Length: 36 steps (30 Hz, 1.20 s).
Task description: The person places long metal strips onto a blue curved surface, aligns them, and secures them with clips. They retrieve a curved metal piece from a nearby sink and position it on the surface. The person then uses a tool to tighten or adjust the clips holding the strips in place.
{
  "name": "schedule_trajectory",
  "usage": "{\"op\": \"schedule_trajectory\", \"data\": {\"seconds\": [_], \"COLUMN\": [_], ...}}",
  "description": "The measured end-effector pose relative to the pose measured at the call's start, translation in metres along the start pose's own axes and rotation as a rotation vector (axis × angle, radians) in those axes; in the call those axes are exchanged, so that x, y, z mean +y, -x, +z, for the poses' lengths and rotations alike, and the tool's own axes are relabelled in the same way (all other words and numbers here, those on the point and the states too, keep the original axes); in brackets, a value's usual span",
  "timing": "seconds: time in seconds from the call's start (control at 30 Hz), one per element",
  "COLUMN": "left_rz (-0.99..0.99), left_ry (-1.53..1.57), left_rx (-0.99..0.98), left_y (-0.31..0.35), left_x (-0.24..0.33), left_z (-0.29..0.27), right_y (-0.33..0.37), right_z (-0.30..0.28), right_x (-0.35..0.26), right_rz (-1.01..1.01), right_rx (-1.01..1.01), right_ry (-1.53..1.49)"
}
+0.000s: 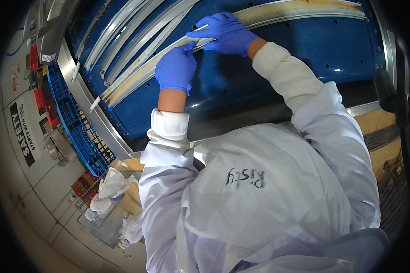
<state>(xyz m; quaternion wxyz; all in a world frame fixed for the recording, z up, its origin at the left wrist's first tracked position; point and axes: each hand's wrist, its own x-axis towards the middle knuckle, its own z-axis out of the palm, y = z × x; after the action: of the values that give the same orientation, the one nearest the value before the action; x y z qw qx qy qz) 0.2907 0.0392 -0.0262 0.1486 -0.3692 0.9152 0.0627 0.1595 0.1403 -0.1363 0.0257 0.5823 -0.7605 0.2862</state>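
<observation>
Both hands wear blue gloves and are at a long, curved-looking pale metal rail (300, 12) with yellow-brown stains along its face. It crosses the upper part of the view above a blue panel (278, 54) dotted with small holes. My left hand (176, 68) is closed, its thumb and fingers pinching the rail's near edge. Just to the right, my right hand (225, 32) lies over the same rail, index finger reaching left along it and the other fingers curled at its edge. The fingertips partly hide whether anything small lies between them.
Several more metal strips (132, 38) lie side by side at the upper left. Beyond the panel's metal frame (92, 102) stands a blue plastic pallet (75, 118). People in white (109, 187) are at the lower left. A dark rounded post (385, 86) rises at the right.
</observation>
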Motion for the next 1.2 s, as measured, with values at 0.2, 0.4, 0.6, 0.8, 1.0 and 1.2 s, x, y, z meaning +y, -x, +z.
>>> {"op": "schedule_trajectory", "data": {"seconds": [0.2, 0.4, 0.6, 0.8, 1.0, 1.2], "left_rz": [-0.011, -0.06, -0.013, -0.005, -0.017, -0.048], "left_ry": [0.037, 0.027, 0.02, 0.055, 0.018, -0.08], "left_rx": [-0.012, -0.042, 0.014, -0.001, -0.025, -0.01], "left_y": [0.003, 0.0, 0.001, 0.003, 0.001, -0.002], "left_x": [0.006, 0.014, 0.011, 0.013, 0.025, 0.037], "left_z": [-0.007, 0.0, 0.002, -0.009, -0.004, 0.004], "right_y": [0.017, 0.017, 0.016, 0.019, 0.019, 0.019], "right_z": [-0.026, -0.026, -0.021, -0.019, -0.015, -0.014], "right_x": [0.024, 0.025, 0.025, 0.029, 0.03, 0.031], "right_rz": [0.068, 0.061, 0.054, 0.056, 0.017, 0.001], "right_rx": [-0.093, -0.128, -0.114, -0.075, -0.036, 0.007], "right_ry": [0.162, 0.17, 0.162, 0.142, 0.103, 0.125]}}
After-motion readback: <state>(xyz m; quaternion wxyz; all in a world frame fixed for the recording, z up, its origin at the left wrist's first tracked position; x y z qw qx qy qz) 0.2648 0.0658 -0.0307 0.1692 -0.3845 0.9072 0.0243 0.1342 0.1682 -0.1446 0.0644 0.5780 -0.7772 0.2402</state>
